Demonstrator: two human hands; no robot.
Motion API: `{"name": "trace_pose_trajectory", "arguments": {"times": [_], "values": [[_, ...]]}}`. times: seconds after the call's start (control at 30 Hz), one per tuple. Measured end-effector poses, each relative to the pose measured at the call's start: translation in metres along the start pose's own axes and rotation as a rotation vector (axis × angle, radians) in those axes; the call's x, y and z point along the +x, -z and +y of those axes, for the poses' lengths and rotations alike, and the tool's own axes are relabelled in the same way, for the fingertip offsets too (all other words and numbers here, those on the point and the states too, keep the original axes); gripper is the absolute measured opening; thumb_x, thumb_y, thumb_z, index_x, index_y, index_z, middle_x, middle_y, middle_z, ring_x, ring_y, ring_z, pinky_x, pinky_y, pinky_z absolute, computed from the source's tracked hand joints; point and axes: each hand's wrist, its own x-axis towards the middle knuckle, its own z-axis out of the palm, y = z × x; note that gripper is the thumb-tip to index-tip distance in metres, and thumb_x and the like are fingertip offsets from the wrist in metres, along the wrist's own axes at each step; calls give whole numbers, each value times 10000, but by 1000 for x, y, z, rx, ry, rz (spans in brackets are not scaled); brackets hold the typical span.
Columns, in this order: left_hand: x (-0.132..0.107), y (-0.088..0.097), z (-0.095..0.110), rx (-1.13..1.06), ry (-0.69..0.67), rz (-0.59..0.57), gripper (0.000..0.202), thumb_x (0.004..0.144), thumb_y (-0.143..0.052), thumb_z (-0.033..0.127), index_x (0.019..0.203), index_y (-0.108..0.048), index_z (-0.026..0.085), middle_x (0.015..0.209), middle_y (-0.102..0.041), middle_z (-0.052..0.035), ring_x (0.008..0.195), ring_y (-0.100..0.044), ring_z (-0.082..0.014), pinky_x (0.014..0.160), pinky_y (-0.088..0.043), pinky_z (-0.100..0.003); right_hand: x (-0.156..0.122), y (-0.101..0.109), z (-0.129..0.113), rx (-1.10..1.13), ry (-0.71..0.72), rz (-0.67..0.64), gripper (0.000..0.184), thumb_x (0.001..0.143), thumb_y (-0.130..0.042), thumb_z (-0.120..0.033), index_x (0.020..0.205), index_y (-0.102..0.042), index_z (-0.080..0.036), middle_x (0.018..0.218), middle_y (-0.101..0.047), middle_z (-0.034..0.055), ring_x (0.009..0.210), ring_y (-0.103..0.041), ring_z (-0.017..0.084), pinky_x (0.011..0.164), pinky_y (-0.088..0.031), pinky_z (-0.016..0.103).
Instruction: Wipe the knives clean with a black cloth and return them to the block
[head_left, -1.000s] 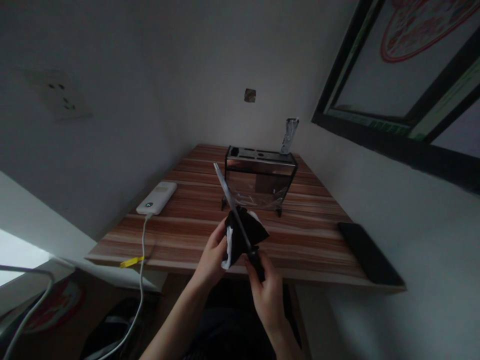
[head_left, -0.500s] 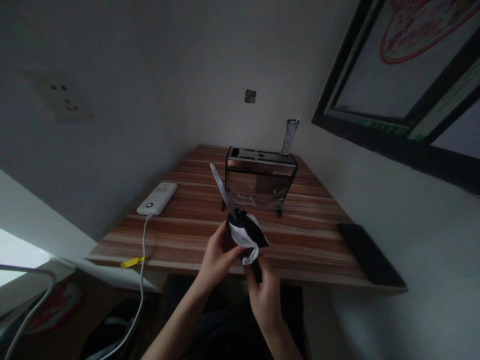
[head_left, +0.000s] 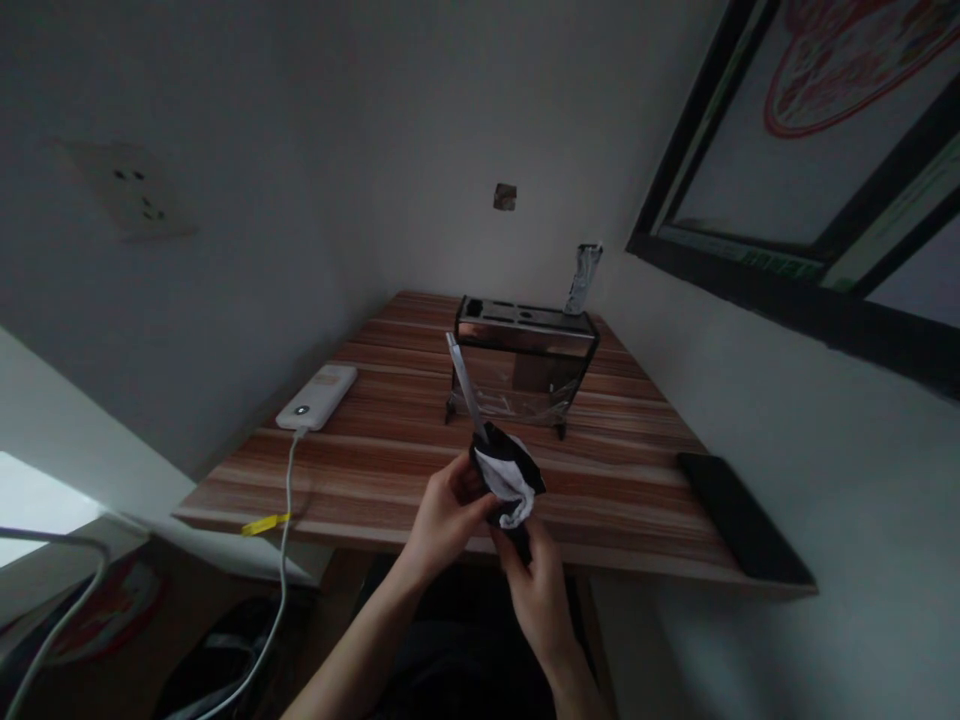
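Note:
Both hands are closed on a crumpled black-and-white cloth [head_left: 506,475] just above the table's front edge. My left hand [head_left: 448,515] grips its left side, with the thumb pressed on the white part. My right hand [head_left: 536,580] pinches it from below on the right, beside a dark part at the bottom. Out of the cloth's top a long, thin silvery strip [head_left: 466,385] rises, tilted to the left; it resembles a blade, but its lower end is hidden. Behind it stands a slotted black-framed holder [head_left: 525,340] with clear sides, a plastic-wrapped piece [head_left: 583,280] sticking up at its right end.
On the left of the striped wooden table [head_left: 367,480] lies a white power bank [head_left: 316,397], its cable [head_left: 289,490] hanging over the front edge with a yellow tag [head_left: 265,524]. A black flat object [head_left: 742,515] lies at the right edge. Walls border the table.
Both hands have shifted slightly to the right with the cloth and the silvery strip. The view has also moved a little. The grip looks the same.

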Motion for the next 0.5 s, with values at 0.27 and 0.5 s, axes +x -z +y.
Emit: {"name": "trace_pose_trajectory", "arguments": {"times": [0.27,0.5], "values": [[10,1,-11,-11,-33,120,311,543,-783,151,810,-622,140,837,-719,-62,826,-672,-207,767,-522,-281,22,10,8,-84,79,-125,271,863,-528,-282,1098,-608,-176,992,-702,103,961,-655,243,826,-512,337],[12,-1,-21,17,-69,181,374,565,-762,143,907,-610,151,938,-710,-71,924,-657,-215,835,-501,-293,29,7,19,-135,123,-113,269,850,-516,-245,1096,-601,-180,975,-705,95,927,-661,238,780,-515,322]]}}
